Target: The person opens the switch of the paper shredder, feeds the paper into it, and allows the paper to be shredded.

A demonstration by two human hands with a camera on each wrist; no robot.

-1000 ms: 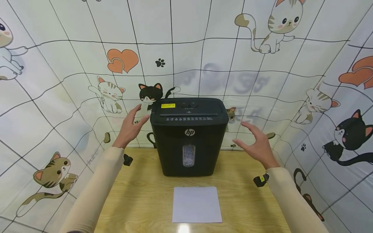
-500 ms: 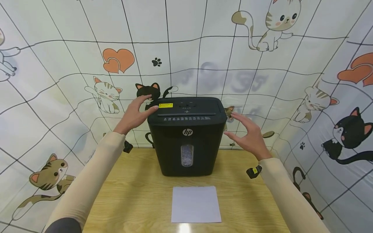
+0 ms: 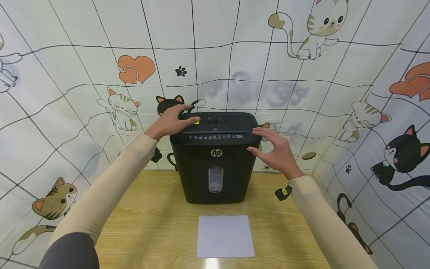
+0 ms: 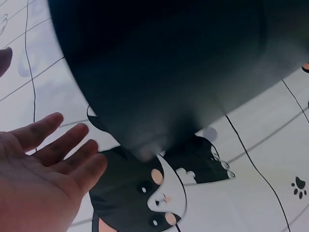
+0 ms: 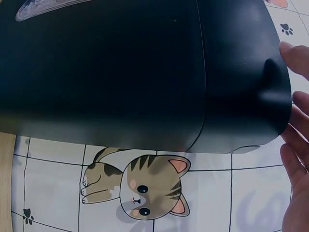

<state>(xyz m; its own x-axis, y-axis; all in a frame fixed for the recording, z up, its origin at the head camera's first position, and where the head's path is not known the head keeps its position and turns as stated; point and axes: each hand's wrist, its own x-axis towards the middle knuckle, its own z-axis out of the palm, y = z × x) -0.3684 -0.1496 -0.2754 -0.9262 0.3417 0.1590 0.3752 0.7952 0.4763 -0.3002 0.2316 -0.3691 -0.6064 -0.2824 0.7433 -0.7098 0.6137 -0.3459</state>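
Standing Upright: Black Shredder (image 3: 216,161) on a Wooden Table (image 3: 147,220)

At the shredder's top left corner, the left hand (image 3: 170,121) hangs wide, thumb and fingers parted, partly hiding a yellow label (image 3: 197,121). The right hand (image 3: 276,151) sits at the top right end, its thumb well apart from the fingers. Whether either hand touches the shredder cannot be told. Pale scraps show through the front window (image 3: 215,180); a white sheet (image 3: 226,236) lies flat before it, and a cat-print backdrop (image 3: 215,31) rises behind.
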